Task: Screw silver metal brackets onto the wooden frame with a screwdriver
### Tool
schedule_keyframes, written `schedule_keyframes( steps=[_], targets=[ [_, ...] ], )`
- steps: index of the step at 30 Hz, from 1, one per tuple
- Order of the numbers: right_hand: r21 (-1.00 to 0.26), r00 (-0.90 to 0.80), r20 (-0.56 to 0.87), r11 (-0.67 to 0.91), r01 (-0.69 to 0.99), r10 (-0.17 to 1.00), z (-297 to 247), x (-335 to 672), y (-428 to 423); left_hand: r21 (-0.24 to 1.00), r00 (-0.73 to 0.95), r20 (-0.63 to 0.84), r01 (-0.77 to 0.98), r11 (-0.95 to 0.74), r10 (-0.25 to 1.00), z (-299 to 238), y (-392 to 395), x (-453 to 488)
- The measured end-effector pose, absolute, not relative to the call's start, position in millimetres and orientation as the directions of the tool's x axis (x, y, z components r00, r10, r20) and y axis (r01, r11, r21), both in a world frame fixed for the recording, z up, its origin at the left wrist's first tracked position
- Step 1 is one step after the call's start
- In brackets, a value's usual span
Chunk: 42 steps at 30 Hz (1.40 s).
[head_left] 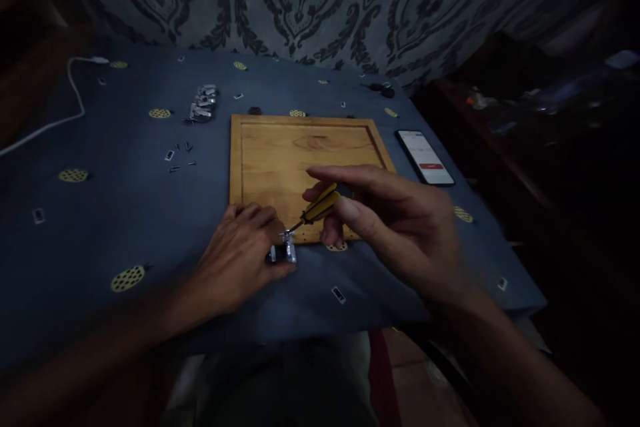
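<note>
A framed wooden panel lies flat on the table. My left hand rests on its near left corner, fingers on the wood and thumb around a metal cabinet hinge at the near edge. In my right hand is a screwdriver with a yellow and black handle, held between thumb and fingers. Its shaft slants down left, and the tip is at the hinge. Whether it sits in a screw head is too small to tell. Small dark holes show along the panel's near edge.
More metal hinges lie at the back left, with several loose screws nearer. A phone with a lit screen is right of the panel. A white cable runs along the left. A blue patterned cloth covers the table.
</note>
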State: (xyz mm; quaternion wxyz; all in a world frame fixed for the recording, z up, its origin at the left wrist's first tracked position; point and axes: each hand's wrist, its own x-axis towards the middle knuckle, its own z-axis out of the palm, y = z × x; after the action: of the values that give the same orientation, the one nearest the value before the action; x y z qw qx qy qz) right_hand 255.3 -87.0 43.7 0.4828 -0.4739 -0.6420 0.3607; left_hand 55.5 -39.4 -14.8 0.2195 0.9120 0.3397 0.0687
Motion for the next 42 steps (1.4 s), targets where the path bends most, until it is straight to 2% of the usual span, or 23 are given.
schedule_keyframes(
  steps=[4, 7, 11, 14, 18, 20, 23, 28, 33, 38, 42],
  targets=[
    [-0.901, 0.011, 0.345, 0.328, 0.285, 0.939, 42.9, 251.3, -84.8, 0.444, 0.764, -0.004, 0.579, -0.683, 0.645, -16.1, -39.3, 54.8],
    [-0.929, 0.056, 0.311, 0.291, 0.23, 0.949, 43.8, 247.1, -82.8, 0.444, 0.768, 0.011, 0.571, -0.691, 0.641, -18.5, -39.7, 53.2],
    [-0.943, -0.013, 0.255, 0.252, 0.219, 0.967, 44.5, 250.6, -84.6, 0.449, 0.77, 0.005, 0.569, -0.689, 0.638, -16.2, -39.4, 53.2],
    [-0.924, -0.071, 0.275, 0.284, 0.257, 0.959, 43.5, 255.5, -86.0, 0.455, 0.765, -0.043, 0.588, -0.669, 0.643, -11.7, -38.8, 55.3],
    [-0.902, 0.014, 0.345, 0.328, 0.281, 0.938, 41.7, 254.4, -83.6, 0.456, 0.759, -0.048, 0.595, -0.662, 0.649, -11.3, -38.9, 56.7],
    [-0.918, 0.051, 0.331, 0.31, 0.246, 0.942, 41.2, 252.0, -82.4, 0.451, 0.758, -0.035, 0.594, -0.667, 0.651, -13.1, -39.0, 56.2],
    [-0.943, 0.03, 0.287, 0.277, 0.184, 0.958, 41.4, 250.7, -83.8, 0.447, 0.765, -0.023, 0.584, -0.678, 0.644, -14.6, -38.9, 55.1],
    [-0.929, -0.068, 0.275, 0.283, 0.239, 0.959, 41.8, 254.6, -89.3, 0.433, 0.766, -0.024, 0.587, -0.685, 0.642, -13.4, -38.5, 54.4],
    [-0.901, 0.027, 0.356, 0.336, 0.274, 0.934, 38.2, 252.0, -86.3, 0.415, 0.771, 0.005, 0.578, -0.703, 0.637, -16.1, -38.6, 53.4],
    [-0.948, 0.056, 0.285, 0.273, 0.165, 0.957, 38.7, 248.5, -85.1, 0.434, 0.77, 0.021, 0.567, -0.7, 0.637, -18.0, -39.2, 53.0],
    [-0.928, -0.006, 0.266, 0.258, 0.27, 0.964, 42.9, 250.9, -89.0, 0.434, 0.766, 0.003, 0.578, -0.691, 0.642, -16.7, -39.2, 53.5]
  ],
)
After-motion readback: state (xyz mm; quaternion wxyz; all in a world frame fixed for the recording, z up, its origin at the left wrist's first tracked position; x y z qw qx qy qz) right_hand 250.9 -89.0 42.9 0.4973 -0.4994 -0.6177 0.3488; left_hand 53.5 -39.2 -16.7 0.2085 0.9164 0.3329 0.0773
